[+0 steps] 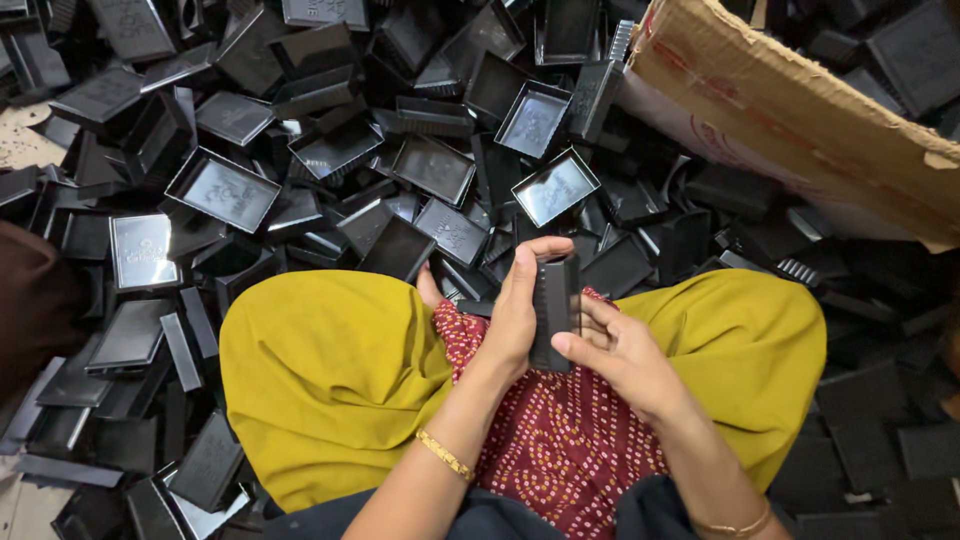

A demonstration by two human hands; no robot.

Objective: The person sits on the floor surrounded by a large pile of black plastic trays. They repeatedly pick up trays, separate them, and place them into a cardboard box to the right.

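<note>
- Floor (20, 140) – pale, speckled, only a sliver showing at far left and another at the near-left corner; everything else is buried.
- Heap of black plastic trays (330, 150) – shallow, rectangular, glossy, tipped every way, some face up, some on edge; covers the whole far half and runs down both sides. Far too many to count, dozens at least.
- Cardboard box (800, 110) – one, brown, torn flap, lying tilted at far right on top of the heap.
- Person sits cross-legged in the middle, knees in mustard-yellow cloth (320, 370), red dotted fabric (560, 440) over the lap between them.
- Dark brown shape at the left edge – cannot tell what it is.
- Two hands, both the person's own; one gold bangle (445, 455) on the left wrist, one thin one (735, 527) on the right.
- Black part (556, 310) – one, narrow, ribbed on its face, held upright over the lap, just near of the heap's edge, between both hands.
- Left hand (515, 315) – closed round the part's left side, thumb curled over its top end.
- Right hand (620, 355) – half open, fingertips pressed on the part's lower right edge, palm free of it.
</note>
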